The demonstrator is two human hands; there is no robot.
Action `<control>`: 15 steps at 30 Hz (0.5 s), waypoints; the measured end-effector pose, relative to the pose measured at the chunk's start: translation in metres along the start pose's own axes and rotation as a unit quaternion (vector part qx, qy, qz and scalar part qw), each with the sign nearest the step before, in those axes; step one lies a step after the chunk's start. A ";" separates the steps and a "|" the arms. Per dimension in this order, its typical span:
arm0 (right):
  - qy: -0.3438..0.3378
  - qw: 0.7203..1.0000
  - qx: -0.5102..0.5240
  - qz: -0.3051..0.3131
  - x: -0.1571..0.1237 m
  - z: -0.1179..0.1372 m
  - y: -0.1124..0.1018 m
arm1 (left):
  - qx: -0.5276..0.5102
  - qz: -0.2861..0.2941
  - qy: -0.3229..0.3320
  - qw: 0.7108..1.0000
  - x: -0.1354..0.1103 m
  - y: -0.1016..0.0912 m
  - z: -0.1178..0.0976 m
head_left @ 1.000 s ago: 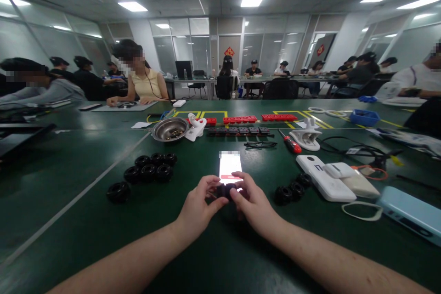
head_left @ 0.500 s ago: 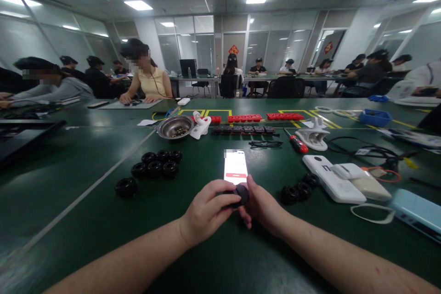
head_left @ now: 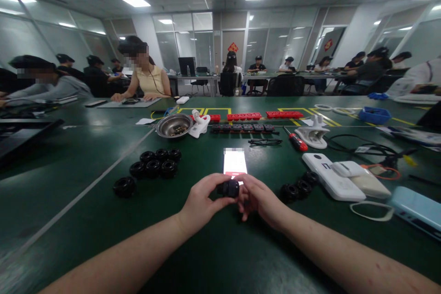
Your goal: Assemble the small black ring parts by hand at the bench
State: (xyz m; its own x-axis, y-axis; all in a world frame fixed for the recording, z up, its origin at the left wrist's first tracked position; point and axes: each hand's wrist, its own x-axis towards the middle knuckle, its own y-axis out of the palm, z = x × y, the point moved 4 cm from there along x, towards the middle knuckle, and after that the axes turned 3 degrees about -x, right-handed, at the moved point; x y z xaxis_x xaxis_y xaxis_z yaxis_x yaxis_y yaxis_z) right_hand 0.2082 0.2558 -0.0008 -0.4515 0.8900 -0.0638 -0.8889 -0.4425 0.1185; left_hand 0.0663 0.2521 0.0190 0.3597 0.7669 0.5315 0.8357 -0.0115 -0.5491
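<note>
In the middle of the head view, my left hand (head_left: 206, 196) pinches a small black, ribbed wheel-like part (head_left: 229, 188) between thumb and fingers. My right hand (head_left: 262, 200) closes on the right end of that part, its lower fingers curled beneath. Just beyond both hands lies a phone (head_left: 235, 161) with a lit white screen, its lower edge partly covered by the fingers. To the left stands a group of several black wheel-like parts (head_left: 152, 168), with a single one (head_left: 124, 187) nearer me. Three more black parts (head_left: 303, 187) sit right of my right hand.
Ahead lie a metal bowl (head_left: 175, 126) of small pieces, a white holder (head_left: 199, 124), a black strip (head_left: 243, 129), red trays (head_left: 244, 116) and glasses (head_left: 265, 142). Rightward are a red-black screwdriver (head_left: 297, 142), white power banks (head_left: 332, 178), cables and a light-blue box (head_left: 418, 209). Other people sit around.
The black part has turned in my hands and moved slightly left. My right hand's fingers have come over to its right end, and my left fingers have shifted on it.
</note>
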 end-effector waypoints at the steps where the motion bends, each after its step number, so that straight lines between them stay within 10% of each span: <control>1: 0.009 1.000 -0.022 -0.001 0.000 -0.001 0.000 | -0.006 0.014 -0.002 1.000 0.000 0.001 0.000; 15: -0.243 0.941 -0.203 -0.115 -0.053 0.054 0.012 | -0.109 0.010 -0.132 0.985 0.000 0.008 0.012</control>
State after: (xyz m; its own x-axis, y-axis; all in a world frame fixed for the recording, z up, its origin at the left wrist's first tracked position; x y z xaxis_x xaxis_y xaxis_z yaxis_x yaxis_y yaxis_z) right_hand 0.2253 0.2088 0.0573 -0.2419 0.8693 0.4310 -0.9597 -0.1488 -0.2384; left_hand 0.0683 0.2598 0.0070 0.2797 0.9052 0.3198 0.9094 -0.1430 -0.3906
